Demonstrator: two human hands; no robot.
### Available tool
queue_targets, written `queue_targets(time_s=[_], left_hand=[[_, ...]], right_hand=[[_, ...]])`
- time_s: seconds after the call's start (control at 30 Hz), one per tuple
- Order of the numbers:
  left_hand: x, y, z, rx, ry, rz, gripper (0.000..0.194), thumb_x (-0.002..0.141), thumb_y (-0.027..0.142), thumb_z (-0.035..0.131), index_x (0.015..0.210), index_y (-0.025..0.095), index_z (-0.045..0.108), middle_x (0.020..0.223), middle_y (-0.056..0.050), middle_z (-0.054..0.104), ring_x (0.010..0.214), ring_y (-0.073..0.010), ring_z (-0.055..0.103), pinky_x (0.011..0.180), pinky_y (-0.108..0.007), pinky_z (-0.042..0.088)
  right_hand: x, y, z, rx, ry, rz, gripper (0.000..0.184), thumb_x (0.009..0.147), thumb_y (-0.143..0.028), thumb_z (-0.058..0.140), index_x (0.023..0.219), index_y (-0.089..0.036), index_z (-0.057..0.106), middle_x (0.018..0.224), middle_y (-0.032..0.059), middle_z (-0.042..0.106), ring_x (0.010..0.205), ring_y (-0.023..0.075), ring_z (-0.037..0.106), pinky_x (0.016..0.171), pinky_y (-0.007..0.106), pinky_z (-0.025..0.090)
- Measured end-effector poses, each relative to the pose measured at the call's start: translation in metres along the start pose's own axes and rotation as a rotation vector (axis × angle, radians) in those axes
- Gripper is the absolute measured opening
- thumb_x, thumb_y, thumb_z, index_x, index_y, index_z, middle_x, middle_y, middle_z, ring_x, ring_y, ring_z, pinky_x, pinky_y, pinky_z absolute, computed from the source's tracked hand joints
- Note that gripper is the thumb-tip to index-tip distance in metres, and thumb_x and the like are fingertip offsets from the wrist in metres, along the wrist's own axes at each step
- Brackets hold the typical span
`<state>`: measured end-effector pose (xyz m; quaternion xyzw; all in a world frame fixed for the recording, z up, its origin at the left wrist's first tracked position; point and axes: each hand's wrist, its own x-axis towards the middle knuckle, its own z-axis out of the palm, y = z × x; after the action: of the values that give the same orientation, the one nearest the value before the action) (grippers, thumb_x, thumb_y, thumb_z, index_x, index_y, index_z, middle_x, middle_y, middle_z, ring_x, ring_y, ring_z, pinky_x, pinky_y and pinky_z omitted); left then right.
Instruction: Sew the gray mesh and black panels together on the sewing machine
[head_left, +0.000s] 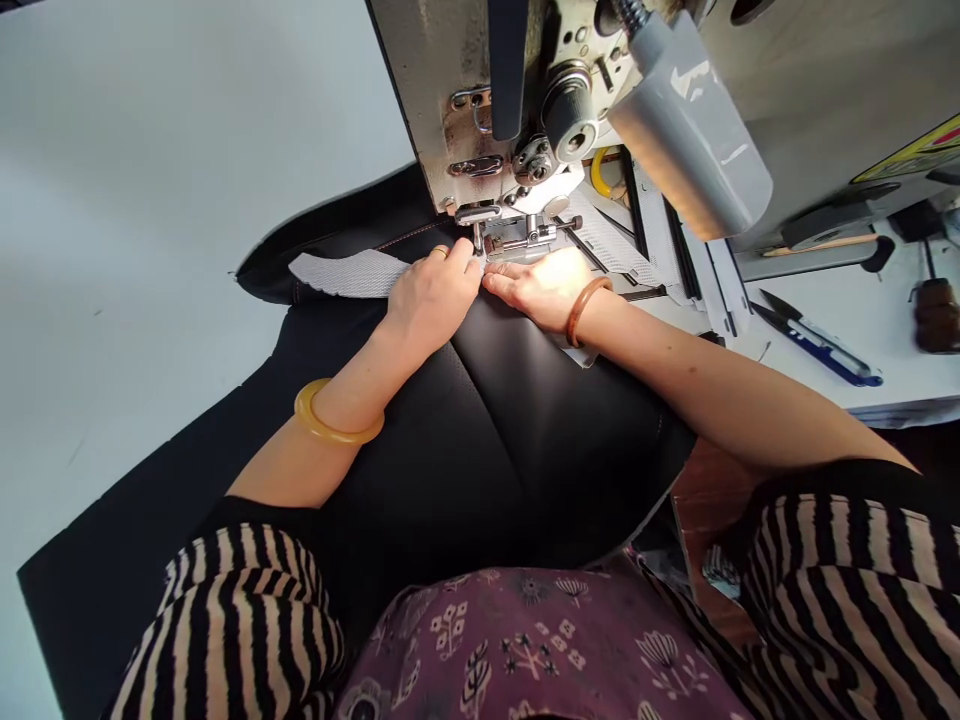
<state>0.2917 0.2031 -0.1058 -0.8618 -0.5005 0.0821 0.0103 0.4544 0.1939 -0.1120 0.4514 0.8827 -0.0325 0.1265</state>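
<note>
Both hands [484,290] flat on black fabric [510,420] at presser foot [499,240]; table [150,180] open left.

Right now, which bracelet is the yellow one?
The yellow bangle on the left forearm; the bangle on the right wrist is reddish-brown and thinner.

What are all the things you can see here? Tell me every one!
sewing machine: one, grey metal, top middle
presser foot: one, silver, just beyond the fingertips
black material: one big piece, black, across the table and lap
grey mesh strip: one, light grey, on the black material by the left hand
table: one, white, left side
snips: one, blue and black, on the table at right
bangles: two, yellow on left wrist, brown on right wrist
left hand: flat on the grey strip, ring on one finger
right hand: flat on the material beside the foot
</note>
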Motion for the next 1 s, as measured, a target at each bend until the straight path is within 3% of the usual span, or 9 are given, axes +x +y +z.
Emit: queue_targets(time_s=[0.1, 0.3, 0.4, 0.53, 0.77, 0.87, 1.0], left_hand=[[-0.001, 0.005, -0.001, 0.007, 0.0, -0.005, 0.045, 0.098, 0.014, 0.025, 0.119, 0.015, 0.065, 0.118, -0.016, 0.062, 0.102, -0.0253, 0.062, 0.083, -0.033, 0.051], [-0.009, 0.007, -0.004, -0.045, 0.063, 0.024, 0.048, 0.097, 0.012, 0.022, 0.123, 0.014, 0.063, 0.115, -0.017, 0.063, 0.118, -0.0316, 0.053, 0.096, -0.042, 0.043], [-0.009, 0.006, -0.003, -0.071, 0.043, 0.014, 0.046, 0.097, 0.012, 0.025, 0.126, 0.014, 0.062, 0.118, -0.018, 0.062, 0.12, -0.0341, 0.052, 0.098, -0.046, 0.041], [-0.008, 0.007, -0.002, -0.076, -0.019, -0.022, 0.045, 0.096, 0.008, 0.03, 0.129, 0.012, 0.059, 0.126, -0.018, 0.057, 0.124, -0.0337, 0.051, 0.098, -0.041, 0.044], [-0.002, 0.014, 0.001, -0.05, -0.07, -0.016, 0.046, 0.093, 0.004, 0.026, 0.125, 0.004, 0.059, 0.127, -0.023, 0.055, 0.117, -0.0342, 0.055, 0.092, -0.041, 0.049], [-0.003, 0.013, -0.003, -0.062, -0.06, -0.017, 0.043, 0.093, 0.005, 0.029, 0.122, 0.007, 0.061, 0.125, -0.021, 0.056, 0.118, -0.0337, 0.055, 0.095, -0.042, 0.048], [-0.009, 0.007, -0.012, -0.019, 0.002, -0.015, 0.042, 0.094, 0.009, 0.035, 0.125, 0.016, 0.064, 0.124, -0.017, 0.056, 0.126, -0.0385, 0.048, 0.102, -0.053, 0.043]], right_hand=[[0.001, 0.003, 0.001, -0.023, 0.016, 0.011, 0.051, 0.101, -0.021, 0.021, 0.141, -0.02, 0.053, 0.151, 0.0061, 0.05, 0.098, 0.0287, 0.069, 0.067, 0.039, 0.052], [-0.003, 0.012, 0.005, -0.02, -0.01, -0.146, 0.05, 0.096, -0.021, 0.035, 0.143, -0.025, 0.051, 0.155, 0.0041, 0.046, 0.103, 0.0253, 0.068, 0.071, 0.035, 0.049], [-0.005, 0.01, 0.005, 0.053, -0.007, -0.107, 0.047, 0.098, -0.023, 0.033, 0.14, -0.024, 0.055, 0.153, 0.0072, 0.049, 0.1, 0.0253, 0.068, 0.074, 0.037, 0.047], [-0.006, 0.002, 0.004, 0.078, -0.011, -0.059, 0.049, 0.101, -0.024, 0.026, 0.14, -0.019, 0.055, 0.151, 0.0128, 0.05, 0.099, 0.0281, 0.067, 0.073, 0.04, 0.047], [-0.002, -0.003, 0.005, 0.034, 0.016, -0.01, 0.054, 0.099, -0.019, 0.02, 0.143, -0.015, 0.051, 0.15, 0.0142, 0.05, 0.096, 0.0295, 0.067, 0.069, 0.041, 0.048], [0.0, 0.005, 0.003, 0.013, 0.038, -0.079, 0.052, 0.095, -0.017, 0.029, 0.14, -0.014, 0.054, 0.146, 0.0137, 0.055, 0.101, 0.0305, 0.067, 0.071, 0.04, 0.048], [-0.003, 0.018, 0.007, 0.002, 0.017, -0.213, 0.058, 0.087, -0.019, 0.044, 0.144, -0.022, 0.05, 0.149, 0.0069, 0.053, 0.105, 0.0282, 0.066, 0.074, 0.037, 0.047]])
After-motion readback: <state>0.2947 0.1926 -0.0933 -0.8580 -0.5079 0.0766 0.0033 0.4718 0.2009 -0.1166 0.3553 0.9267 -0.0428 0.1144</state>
